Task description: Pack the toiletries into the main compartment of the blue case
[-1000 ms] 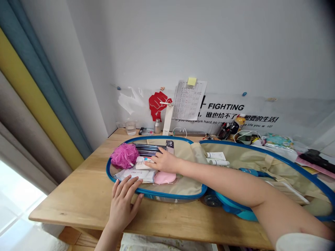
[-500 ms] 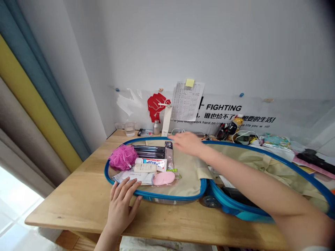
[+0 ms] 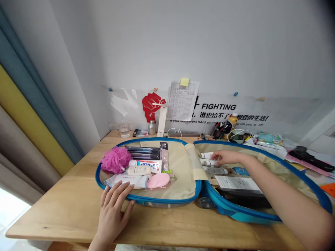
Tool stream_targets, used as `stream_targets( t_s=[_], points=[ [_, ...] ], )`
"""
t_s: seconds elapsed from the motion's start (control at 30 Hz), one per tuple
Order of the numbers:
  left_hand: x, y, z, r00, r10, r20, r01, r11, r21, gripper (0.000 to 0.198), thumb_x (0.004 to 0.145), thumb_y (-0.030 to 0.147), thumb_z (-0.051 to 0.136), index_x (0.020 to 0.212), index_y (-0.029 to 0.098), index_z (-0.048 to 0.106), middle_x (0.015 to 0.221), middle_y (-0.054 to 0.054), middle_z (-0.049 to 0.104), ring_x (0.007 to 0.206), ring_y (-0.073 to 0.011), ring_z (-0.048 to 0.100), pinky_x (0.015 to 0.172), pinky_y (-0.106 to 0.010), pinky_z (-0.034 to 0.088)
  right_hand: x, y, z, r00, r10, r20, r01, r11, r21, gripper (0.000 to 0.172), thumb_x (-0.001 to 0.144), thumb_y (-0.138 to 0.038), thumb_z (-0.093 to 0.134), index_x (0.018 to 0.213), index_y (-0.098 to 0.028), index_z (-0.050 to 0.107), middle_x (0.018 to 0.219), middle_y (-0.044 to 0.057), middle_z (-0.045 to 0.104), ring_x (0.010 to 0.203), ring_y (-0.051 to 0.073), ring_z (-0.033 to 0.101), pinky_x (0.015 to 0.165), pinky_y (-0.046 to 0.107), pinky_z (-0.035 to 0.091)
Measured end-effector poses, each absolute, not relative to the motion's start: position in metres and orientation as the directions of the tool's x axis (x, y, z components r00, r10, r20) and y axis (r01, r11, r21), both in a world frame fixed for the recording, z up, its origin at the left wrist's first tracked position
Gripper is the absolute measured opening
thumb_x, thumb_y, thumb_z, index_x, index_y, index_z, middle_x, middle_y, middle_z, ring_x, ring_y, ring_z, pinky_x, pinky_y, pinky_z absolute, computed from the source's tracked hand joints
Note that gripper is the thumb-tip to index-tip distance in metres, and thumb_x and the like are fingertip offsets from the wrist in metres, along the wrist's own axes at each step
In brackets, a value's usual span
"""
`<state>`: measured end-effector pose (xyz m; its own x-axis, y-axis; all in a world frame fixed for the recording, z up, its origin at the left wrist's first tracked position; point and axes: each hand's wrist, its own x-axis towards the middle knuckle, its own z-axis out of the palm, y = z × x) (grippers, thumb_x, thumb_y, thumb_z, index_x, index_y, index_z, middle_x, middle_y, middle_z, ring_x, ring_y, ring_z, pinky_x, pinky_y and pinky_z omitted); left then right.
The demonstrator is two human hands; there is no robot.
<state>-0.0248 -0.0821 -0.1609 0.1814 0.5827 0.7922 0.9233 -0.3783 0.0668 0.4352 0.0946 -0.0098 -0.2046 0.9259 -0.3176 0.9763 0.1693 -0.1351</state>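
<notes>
An unzipped blue suitcase [image 3: 171, 201] lies spread in two halves on the table. My left hand [image 3: 115, 202] rests with fingers apart on the near rim of its left half, fingertips at a white soft pack [image 3: 128, 181]. Beside that pack are a pink oval case [image 3: 158, 181], a cream tube [image 3: 139, 170], a toothpaste box [image 3: 150, 165], a purple bath puff [image 3: 116, 159] and several dark slim packages [image 3: 143, 152]. In the right half, my right hand [image 3: 227, 157] has its fingers closed around the end of a white tube [image 3: 206, 155]. Another white tube [image 3: 209, 162] and a clear bottle [image 3: 216, 170] lie just below.
The right half also holds a white printed sheet [image 3: 237, 182], a black item [image 3: 242, 198] and a blue item [image 3: 240, 171]. Behind the suitcase stand a glass [image 3: 124, 130], a silver bottle [image 3: 151, 127], a white stand [image 3: 162, 122] and a power strip [image 3: 187, 134].
My right hand has moved from above the left half's far edge, rightward and down to the white tubes in the right half. My left hand stays at the rim. The view has shifted slightly right.
</notes>
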Motion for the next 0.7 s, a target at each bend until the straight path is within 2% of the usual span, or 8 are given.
stream_targets(
  t_s=[0.2, 0.43, 0.53, 0.63, 0.7],
  points=[
    [-0.025, -0.081, -0.161, 0.187, 0.565, 0.804, 0.917, -0.393, 0.063, 0.043, 0.088, 0.026, 0.055, 0.131, 0.026, 0.055, 0.117, -0.007, 0.069, 0.119, -0.0260, 0.056, 0.115, -0.042, 0.023, 0.430, 0.097, -0.024, -0.197, 0.927, -0.320, 0.979, 0.169, -0.114, 0.026, 0.059, -0.028, 0.068, 0.085, -0.023, 0.064, 0.095, 0.007, 0.071, 0.089, 0.026, 0.067, 0.076, 0.035, 0.050],
    [-0.024, -0.083, -0.159, 0.174, 0.579, 0.797, 0.923, -0.377, 0.072, 0.045, 0.088, 0.026, 0.055, 0.132, 0.026, 0.053, 0.117, -0.007, 0.069, 0.118, -0.0265, 0.057, 0.115, -0.043, 0.024, 0.423, 0.092, -0.017, -0.192, 0.944, -0.269, 0.980, 0.169, -0.106, 0.023, 0.056, -0.029, 0.069, 0.075, -0.022, 0.060, 0.083, 0.008, 0.069, 0.076, 0.026, 0.064, 0.067, 0.035, 0.047],
    [-0.023, -0.084, -0.160, 0.166, 0.593, 0.788, 0.926, -0.369, 0.083, 0.046, 0.088, 0.027, 0.055, 0.133, 0.028, 0.053, 0.118, -0.006, 0.069, 0.118, -0.0261, 0.058, 0.115, -0.043, 0.023, 0.421, 0.086, 0.005, -0.204, 0.958, -0.200, 0.971, 0.172, -0.167, 0.027, 0.065, -0.039, 0.064, 0.086, -0.022, 0.062, 0.086, 0.008, 0.070, 0.076, 0.024, 0.065, 0.066, 0.034, 0.047],
    [-0.023, -0.083, -0.159, 0.169, 0.590, 0.790, 0.923, -0.376, 0.083, 0.042, 0.088, 0.026, 0.055, 0.130, 0.027, 0.055, 0.118, -0.006, 0.069, 0.118, -0.0255, 0.058, 0.115, -0.043, 0.023, 0.404, 0.080, 0.026, -0.249, 0.963, -0.101, 0.940, 0.215, -0.264, 0.040, 0.078, -0.049, 0.051, 0.106, -0.023, 0.060, 0.100, 0.008, 0.071, 0.086, 0.023, 0.066, 0.072, 0.033, 0.048],
    [-0.022, -0.083, -0.158, 0.171, 0.583, 0.794, 0.920, -0.383, 0.083, 0.039, 0.088, 0.025, 0.055, 0.127, 0.026, 0.057, 0.118, -0.007, 0.069, 0.119, -0.0253, 0.057, 0.115, -0.043, 0.023, 0.380, 0.078, 0.032, -0.290, 0.956, -0.053, 0.912, 0.259, -0.319, 0.043, 0.082, -0.051, 0.049, 0.113, -0.023, 0.059, 0.108, 0.007, 0.070, 0.091, 0.022, 0.065, 0.075, 0.031, 0.048]
  ],
)
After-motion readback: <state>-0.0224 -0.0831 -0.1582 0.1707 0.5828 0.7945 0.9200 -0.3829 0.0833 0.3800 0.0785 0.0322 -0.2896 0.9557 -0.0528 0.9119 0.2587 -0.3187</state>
